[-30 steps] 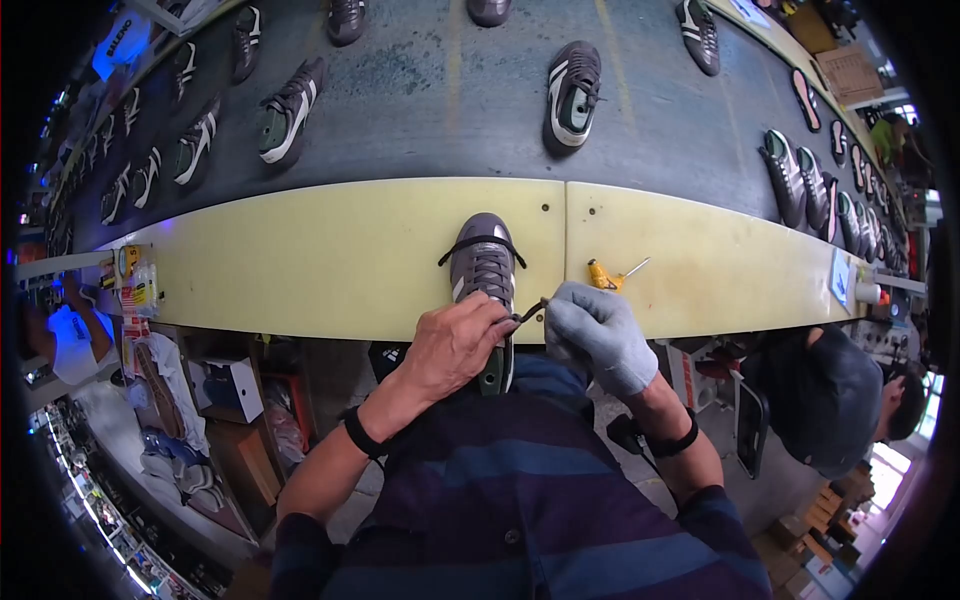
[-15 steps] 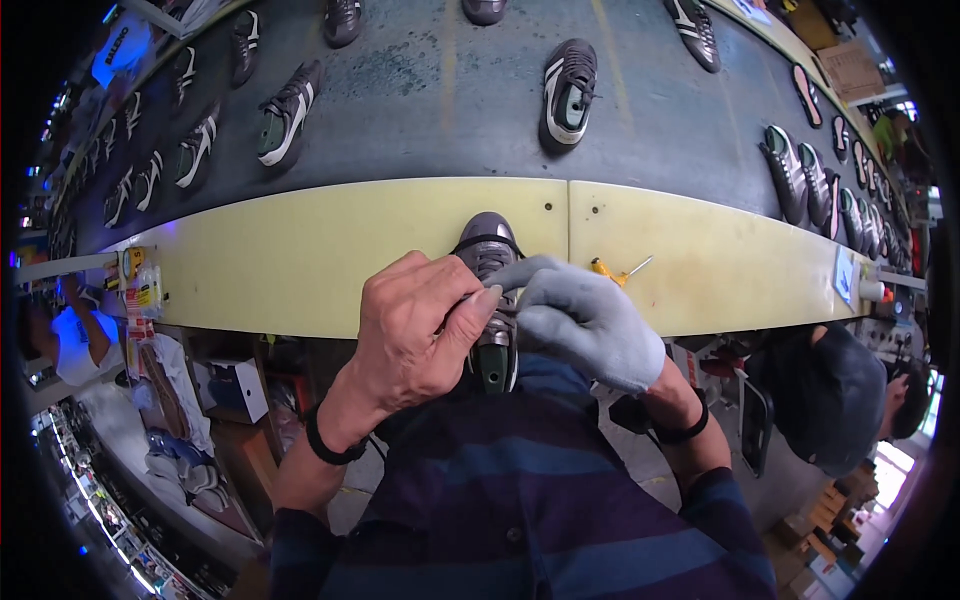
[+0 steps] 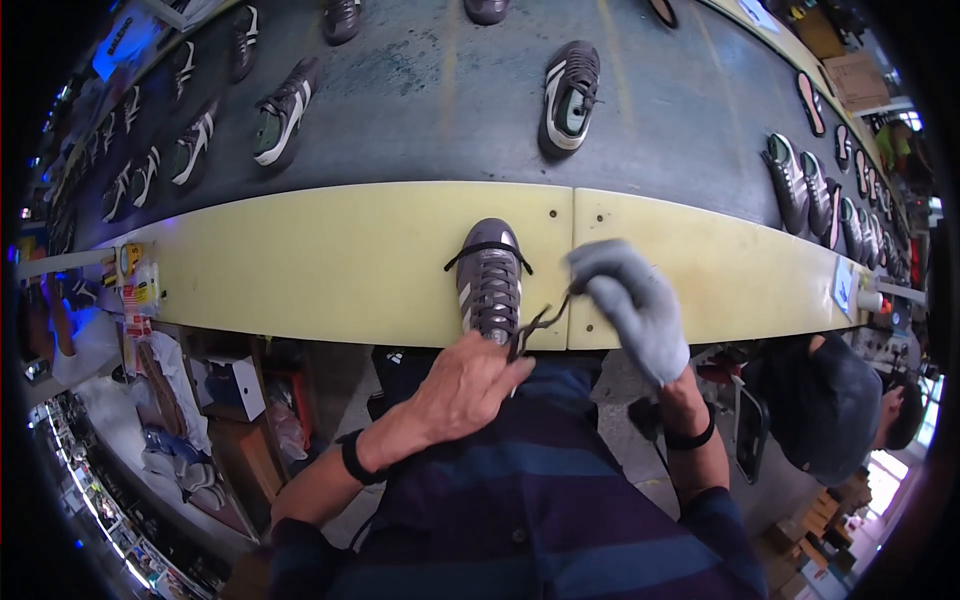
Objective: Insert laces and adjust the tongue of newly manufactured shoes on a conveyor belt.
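Observation:
A dark grey, glossy sneaker (image 3: 492,262) with pale side stripes lies on the pale yellow bench edge, toe pointing away from me. A dark cord crosses over its toe, and criss-cross lacing runs down its front. My bare left hand (image 3: 462,385) is closed on the ankle end, hiding the shoe's opening; its thumb points right. My right hand (image 3: 632,310), in a grey glove, pinches a dark shoelace (image 3: 541,322) that stretches slack and wavy from the shoe to its fingertips. The yellow-handled pointed tool does not show.
Beyond the pale yellow bench (image 3: 300,260) runs a dark conveyor belt (image 3: 400,110). A similar sneaker (image 3: 571,98) lies on it, with several more at left and right. A white box (image 3: 235,388) sits below left. Another person (image 3: 830,410) is at the right.
Both hands have come away from the lacing. The left has dropped to the ankle end; the right has moved right, drawing the lace out. The yellow-handled tool has gone out of sight.

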Available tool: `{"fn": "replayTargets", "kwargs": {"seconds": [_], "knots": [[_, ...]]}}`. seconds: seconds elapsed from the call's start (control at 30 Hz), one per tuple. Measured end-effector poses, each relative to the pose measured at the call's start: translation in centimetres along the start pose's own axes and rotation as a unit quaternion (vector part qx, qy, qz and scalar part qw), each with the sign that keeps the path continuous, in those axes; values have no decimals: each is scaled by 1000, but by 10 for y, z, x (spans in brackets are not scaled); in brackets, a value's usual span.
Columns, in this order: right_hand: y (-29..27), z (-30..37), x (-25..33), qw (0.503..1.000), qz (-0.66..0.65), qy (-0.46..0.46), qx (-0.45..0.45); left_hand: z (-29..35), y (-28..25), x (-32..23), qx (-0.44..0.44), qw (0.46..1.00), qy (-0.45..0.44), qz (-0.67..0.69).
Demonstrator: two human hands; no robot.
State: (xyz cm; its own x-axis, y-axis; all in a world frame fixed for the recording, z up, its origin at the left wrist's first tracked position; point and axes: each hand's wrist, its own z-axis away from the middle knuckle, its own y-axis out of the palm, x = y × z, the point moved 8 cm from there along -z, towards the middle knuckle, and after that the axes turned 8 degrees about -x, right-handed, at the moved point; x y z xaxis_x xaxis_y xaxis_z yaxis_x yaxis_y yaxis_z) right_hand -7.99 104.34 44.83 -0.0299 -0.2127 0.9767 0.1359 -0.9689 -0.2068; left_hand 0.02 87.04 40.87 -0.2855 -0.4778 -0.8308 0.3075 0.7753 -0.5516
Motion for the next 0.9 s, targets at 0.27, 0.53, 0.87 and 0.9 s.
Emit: {"fn": "replayTargets", "kwargs": {"seconds": [0.27, 0.53, 0.87, 0.9], "knots": [[-50, 61, -171, 821, 564, 83, -7, 11, -8, -12, 46, 989, 6, 138], [-13, 42, -120, 976, 165, 103, -101, 23, 0, -6, 98, 986, -42, 129], [65, 40, -84, 959, 238, -49, 145, 20, 2, -8, 96, 989, -35, 104], [56, 42, -87, 974, 139, 77, 163, 22, 4, -6, 109, 989, -39, 96]]}}
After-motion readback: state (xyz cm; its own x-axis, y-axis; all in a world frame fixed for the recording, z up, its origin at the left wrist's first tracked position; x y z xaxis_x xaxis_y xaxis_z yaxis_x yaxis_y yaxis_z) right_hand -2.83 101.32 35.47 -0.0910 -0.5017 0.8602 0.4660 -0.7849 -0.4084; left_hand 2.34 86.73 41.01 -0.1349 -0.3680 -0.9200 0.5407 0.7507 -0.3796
